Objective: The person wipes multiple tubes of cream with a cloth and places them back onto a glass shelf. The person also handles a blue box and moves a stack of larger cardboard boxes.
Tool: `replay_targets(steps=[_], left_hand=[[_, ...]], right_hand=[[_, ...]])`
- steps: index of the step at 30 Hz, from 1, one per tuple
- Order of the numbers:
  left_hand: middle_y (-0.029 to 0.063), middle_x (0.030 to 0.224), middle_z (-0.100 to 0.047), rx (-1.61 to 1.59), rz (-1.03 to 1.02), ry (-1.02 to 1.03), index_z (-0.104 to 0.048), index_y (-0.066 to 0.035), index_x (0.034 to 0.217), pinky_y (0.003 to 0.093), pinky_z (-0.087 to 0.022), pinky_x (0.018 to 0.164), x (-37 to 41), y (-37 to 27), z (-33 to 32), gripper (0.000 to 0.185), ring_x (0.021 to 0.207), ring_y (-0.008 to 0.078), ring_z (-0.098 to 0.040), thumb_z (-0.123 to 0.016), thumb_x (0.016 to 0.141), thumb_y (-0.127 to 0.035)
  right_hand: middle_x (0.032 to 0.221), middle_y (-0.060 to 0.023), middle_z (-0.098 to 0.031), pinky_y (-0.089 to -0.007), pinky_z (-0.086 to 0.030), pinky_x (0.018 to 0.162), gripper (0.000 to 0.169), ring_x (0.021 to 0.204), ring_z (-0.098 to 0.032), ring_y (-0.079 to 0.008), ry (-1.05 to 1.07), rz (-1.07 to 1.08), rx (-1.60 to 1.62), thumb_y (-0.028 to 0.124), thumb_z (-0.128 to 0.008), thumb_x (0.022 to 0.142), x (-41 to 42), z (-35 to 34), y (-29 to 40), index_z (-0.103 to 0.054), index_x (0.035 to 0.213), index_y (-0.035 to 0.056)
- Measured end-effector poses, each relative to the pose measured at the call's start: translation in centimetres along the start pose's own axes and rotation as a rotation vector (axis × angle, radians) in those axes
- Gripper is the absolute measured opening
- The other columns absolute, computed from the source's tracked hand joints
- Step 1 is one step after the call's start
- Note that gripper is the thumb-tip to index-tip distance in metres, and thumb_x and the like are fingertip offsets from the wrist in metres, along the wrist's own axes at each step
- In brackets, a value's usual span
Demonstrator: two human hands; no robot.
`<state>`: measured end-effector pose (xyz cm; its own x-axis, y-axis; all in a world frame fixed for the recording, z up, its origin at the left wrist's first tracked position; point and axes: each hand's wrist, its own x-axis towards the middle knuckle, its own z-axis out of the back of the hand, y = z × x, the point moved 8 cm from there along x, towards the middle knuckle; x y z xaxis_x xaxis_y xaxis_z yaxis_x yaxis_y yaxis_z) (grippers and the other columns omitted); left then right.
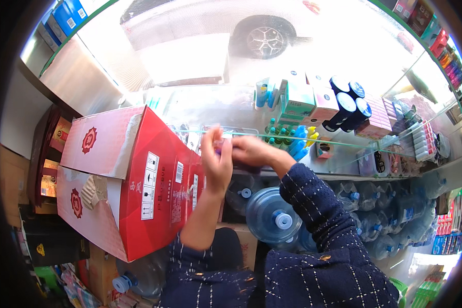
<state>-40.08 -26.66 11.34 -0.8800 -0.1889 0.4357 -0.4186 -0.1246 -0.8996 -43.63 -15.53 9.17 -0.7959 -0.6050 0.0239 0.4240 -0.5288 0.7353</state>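
Note:
My left hand is raised at the front edge of a glass display case, its fingers blurred by motion. My right hand meets it from the right, fingers curled around a dark purple item, mostly hidden and too blurred to identify. Between the hands shows a small whitish piece, perhaps part of the same item. Whether my left hand grips anything is unclear. Just left of it stands a large red cardboard carton with torn white flaps.
Inside the glass case are green bottles, small boxes and dark blue jars. Below it lie several large plastic water bottles. Another water bottle lies below the carton. A car shows beyond the glass.

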Motion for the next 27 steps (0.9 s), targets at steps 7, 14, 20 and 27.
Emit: replay_targets(steps=[7,14,20,27], left_hand=[[0.0157,0.105,-0.058,0.357,-0.253,0.084,-0.057,0.002,0.118,0.0324,-0.048,0.075,11.5,1.2,-10.2,0.044,0.092,0.0216,-0.054,-0.066,0.086,-0.025],[0.0192,0.081,-0.066,0.112,-0.071,0.126,-0.065,0.002,0.097,0.0357,-0.049,0.065,10.6,0.6,-9.6,0.024,0.071,0.0299,-0.064,-0.063,0.088,-0.021],[0.0113,0.071,-0.062,0.146,0.099,0.161,-0.062,0.005,0.084,0.0292,-0.045,0.059,1.7,-2.3,-5.6,0.024,0.061,0.0162,-0.056,-0.062,0.090,-0.018],[0.0083,0.079,-0.066,-0.470,0.403,0.024,-0.062,0.001,0.087,0.0330,-0.059,0.060,1.3,-0.1,-1.7,0.018,0.068,0.0164,-0.066,-0.058,0.093,-0.016]], right_hand=[[0.116,-0.0225,-0.057,-0.0379,-0.043,0.094,0.045,0.108,-0.055,-0.0371,-0.113,-0.167,0.186,0.010,-0.056,0.087,-9.0,-1.6,1.3,-0.045,0.129,0.0012],[0.115,-0.0235,-0.055,-0.0377,-0.042,0.094,0.043,0.108,-0.054,-0.0376,-0.306,-0.208,0.169,0.008,-0.055,0.088,-14.2,0.7,0.6,-0.046,0.129,-0.0005],[0.112,-0.0149,-0.049,-0.0384,-0.047,0.085,0.047,0.097,-0.056,-0.0337,-0.940,0.037,-0.228,0.008,-0.064,0.081,-12.7,6.1,6.8,-0.054,0.127,0.0150],[0.102,-0.0152,-0.055,-0.0369,-0.049,0.080,0.046,0.092,-0.059,-0.0319,-0.930,-0.040,-0.168,0.001,-0.064,0.077,-14.6,2.7,1.0,-0.049,0.119,0.0100]])
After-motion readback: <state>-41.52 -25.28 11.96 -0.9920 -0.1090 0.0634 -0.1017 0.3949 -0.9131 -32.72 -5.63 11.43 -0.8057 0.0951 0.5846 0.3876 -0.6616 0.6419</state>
